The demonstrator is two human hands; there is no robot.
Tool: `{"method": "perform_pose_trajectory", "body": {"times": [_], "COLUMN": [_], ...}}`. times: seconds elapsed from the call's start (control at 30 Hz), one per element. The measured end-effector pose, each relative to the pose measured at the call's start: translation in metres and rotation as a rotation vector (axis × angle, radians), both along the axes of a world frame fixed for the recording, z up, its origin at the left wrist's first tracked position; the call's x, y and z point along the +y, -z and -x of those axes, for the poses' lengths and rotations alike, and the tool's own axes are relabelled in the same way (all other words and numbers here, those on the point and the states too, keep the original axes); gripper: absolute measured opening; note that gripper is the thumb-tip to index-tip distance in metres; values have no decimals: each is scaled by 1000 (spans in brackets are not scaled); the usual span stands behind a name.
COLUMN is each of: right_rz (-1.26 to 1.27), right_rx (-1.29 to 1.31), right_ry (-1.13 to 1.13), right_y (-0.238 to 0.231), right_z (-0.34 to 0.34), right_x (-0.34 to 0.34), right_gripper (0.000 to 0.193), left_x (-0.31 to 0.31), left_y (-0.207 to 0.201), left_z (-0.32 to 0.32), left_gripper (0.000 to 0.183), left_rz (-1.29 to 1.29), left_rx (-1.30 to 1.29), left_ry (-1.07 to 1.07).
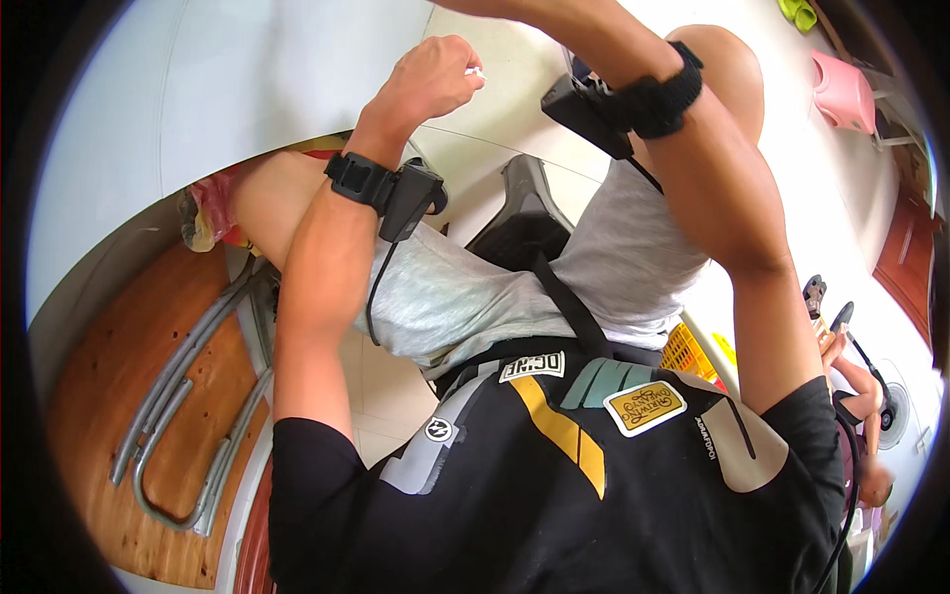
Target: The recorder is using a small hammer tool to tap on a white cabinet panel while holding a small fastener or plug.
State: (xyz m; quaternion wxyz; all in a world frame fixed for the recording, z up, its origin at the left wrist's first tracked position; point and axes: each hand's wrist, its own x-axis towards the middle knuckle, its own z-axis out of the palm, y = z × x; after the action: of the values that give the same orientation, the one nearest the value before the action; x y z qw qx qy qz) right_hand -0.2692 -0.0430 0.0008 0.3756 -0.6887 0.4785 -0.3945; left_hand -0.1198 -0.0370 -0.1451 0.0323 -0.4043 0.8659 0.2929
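On my feed, the left hand (432, 79) clenches a small white object (476, 72), far side, right of the smooth white tabletop (223, 94); the right hand (483, 5) is cut off, fingers I cannot tell.

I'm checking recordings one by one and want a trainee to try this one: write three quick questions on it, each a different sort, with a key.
1. True or false: the left hand is closed on a small white thing.
2. Multiple choice: what is strapped around the left forearm near the wrist?
A. a red cloth
B. a black strap with a box-like device
C. a metal watch
3. Short answer: does the picture show what the right hand holds?

Key:
1. True.
2. B.
3. No; the top edge cuts off nearly all of it.
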Motion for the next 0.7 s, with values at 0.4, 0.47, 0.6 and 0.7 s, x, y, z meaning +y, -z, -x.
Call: {"method": "perform_pose_trajectory", "body": {"times": [0.4, 0.47, 0.6, 0.7], "right_rz": [-64, -191, -23, 4], "right_rx": [-88, -158, -30, -91], "right_ry": [136, 192, 161, 52], "right_y": [-5, -4, 9, 11], "right_z": [-11, -10, -7, -13], "right_x": [3, 10, -6, 4], "right_gripper": [35, 36, 37, 39], "left_x": [-25, -22, -33, -40], "left_y": [-15, -40, -21, -6], "left_z": [-12, -5, -18, -40], "left_gripper": [29, 18, 15, 15], "left_rz": [-95, -292, -542, -575], "left_rx": [376, 477, 619, 715], "left_ry": [-238, -399, -595, -650]}}
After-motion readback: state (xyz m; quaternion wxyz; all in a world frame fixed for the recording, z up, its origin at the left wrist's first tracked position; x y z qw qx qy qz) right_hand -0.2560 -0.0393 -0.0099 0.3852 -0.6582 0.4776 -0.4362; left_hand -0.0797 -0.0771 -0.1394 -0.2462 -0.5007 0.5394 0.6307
